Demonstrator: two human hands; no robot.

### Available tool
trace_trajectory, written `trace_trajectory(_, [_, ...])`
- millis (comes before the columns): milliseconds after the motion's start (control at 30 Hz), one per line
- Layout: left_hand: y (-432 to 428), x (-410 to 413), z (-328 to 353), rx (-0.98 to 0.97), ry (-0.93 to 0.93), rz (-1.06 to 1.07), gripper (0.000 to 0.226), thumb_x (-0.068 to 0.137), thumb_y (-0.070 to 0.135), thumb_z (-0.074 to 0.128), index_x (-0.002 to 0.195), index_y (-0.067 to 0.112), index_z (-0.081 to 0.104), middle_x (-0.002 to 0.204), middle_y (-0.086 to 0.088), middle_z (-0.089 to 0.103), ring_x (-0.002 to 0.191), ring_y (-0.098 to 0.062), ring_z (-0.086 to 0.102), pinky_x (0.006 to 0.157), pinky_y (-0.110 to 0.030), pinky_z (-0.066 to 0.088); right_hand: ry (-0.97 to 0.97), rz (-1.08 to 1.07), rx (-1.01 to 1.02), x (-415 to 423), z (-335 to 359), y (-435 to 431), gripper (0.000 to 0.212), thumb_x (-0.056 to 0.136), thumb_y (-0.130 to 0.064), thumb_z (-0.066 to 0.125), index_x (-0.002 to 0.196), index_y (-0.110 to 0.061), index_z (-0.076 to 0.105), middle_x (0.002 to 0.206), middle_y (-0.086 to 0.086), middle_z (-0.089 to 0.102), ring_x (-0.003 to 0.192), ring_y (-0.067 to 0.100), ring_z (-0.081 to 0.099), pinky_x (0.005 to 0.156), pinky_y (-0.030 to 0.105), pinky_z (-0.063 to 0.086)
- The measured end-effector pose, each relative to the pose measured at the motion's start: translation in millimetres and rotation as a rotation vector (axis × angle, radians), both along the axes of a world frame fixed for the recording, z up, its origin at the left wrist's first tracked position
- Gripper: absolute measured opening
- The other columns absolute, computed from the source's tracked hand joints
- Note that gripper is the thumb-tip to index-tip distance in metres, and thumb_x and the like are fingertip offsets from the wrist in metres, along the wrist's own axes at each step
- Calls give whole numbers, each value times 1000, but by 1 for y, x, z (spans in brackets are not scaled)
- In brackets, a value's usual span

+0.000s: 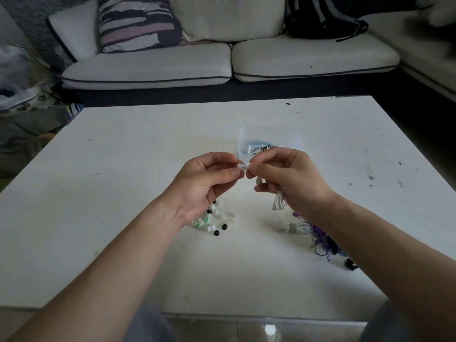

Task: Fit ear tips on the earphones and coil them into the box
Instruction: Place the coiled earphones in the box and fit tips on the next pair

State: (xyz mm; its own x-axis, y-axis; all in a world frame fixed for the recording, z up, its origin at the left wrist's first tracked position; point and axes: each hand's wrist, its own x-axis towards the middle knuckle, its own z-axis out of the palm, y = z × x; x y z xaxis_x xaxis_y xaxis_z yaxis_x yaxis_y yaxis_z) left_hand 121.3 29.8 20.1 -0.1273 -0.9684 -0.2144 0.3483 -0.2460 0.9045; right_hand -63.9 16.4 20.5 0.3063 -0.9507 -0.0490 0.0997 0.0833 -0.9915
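White surface point(123, 169) up front, pale sofa point(308, 60) behind. Pinching a small white ear tip point(238, 166) in the left hand point(204, 183) fingers point(229, 172), right up against the white earbud point(247, 166) pinched in the right hand point(288, 183) fingers point(257, 169). Holding the bud roughly sideways, nozzle toward the left hand, in the air just in front of the clear box point(296, 139). White cable point(278, 202) dangling under the right palm. Inside the box, coiled earphones point(259, 146), blue, white and black. Loose ear tips point(214, 218) below the left hand; tied white bundle point(293, 227) and purple cords point(323, 240) by the right forearm.
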Motion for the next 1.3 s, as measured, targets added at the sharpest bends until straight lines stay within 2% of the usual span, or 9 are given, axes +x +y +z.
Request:
trace_trajectory(333, [1, 1, 2, 37, -7, 18, 14, 86, -5, 63, 91, 8, 66, 87, -8, 75, 80, -16, 74, 65, -17, 57, 41, 13, 1, -3, -4, -4, 5, 84, -4, 75, 81, -4, 70, 79, 16, 71, 49, 11, 49, 66, 33, 54])
trace_trajectory(600, [1, 3, 1, 31, -31, -36, 20, 70, 4, 72, 87, 12, 65, 82, -6, 74, 77, -15, 73, 64, -18, 56, 72, 55, -10, -5, -4, -4, 4, 85, -1, 72, 83, -3, 72, 76, 13, 71, 48, 11, 47, 64, 31, 53])
trace_trajectory(767, [1, 3, -2, 29, -33, -90, 20, 69, 4, 72, 88, 11, 68, 84, -9, 74, 80, -17, 72, 67, -20, 57, 82, 102, -22, -8, -3, -5, 3, 85, -3, 72, 83, -3, 73, 81, 18, 71, 50, 11, 48, 64, 29, 51])
trace_trajectory(1300, [0, 0, -8, 57, -60, -67, 21, 65, 3, 73, 85, 10, 68, 81, -10, 74, 76, -17, 73, 63, -19, 56, 119, 137, -55, -10, -6, -5, 6, 85, -3, 73, 80, -7, 73, 72, 8, 71, 53, 12, 49, 59, 25, 49])
